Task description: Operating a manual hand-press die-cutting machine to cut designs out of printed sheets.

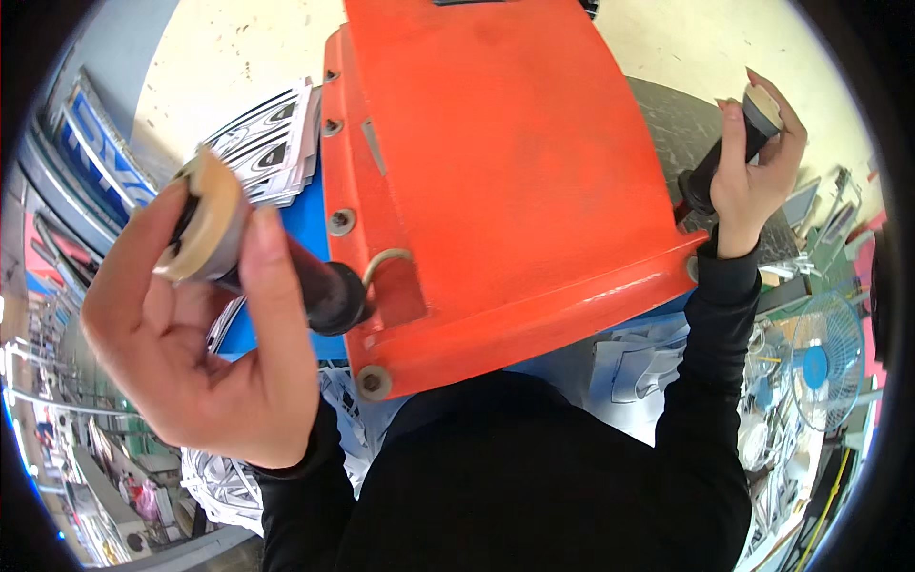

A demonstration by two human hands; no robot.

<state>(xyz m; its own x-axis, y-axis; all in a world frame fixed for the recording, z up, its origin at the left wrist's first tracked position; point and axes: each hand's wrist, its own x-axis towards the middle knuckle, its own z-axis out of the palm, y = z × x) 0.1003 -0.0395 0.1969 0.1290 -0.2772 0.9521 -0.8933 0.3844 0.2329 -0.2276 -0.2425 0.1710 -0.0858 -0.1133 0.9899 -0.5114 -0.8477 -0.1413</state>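
Observation:
A large red press head [515,172] with bolts along its edges fills the middle in front of me. At its left, my left hand [214,391] is closed around the tan-topped end of a black handle [332,297], thumb on one side and fingers on the other. My right hand [758,181] grips a matching black handle [702,181] at the far right, with its thumb and fingers about the tan-topped end. Both handles tilt outward from the red head. A pale cable [386,255] loops out near the left handle's base.
A stack of printed sheets [276,143] lies left of the red head on a blue surface [307,212]. White paper scraps [219,481] are heaped low on the left. White cut sheets [629,372] lie below the head's right side. A blue fan [815,367] stands at right.

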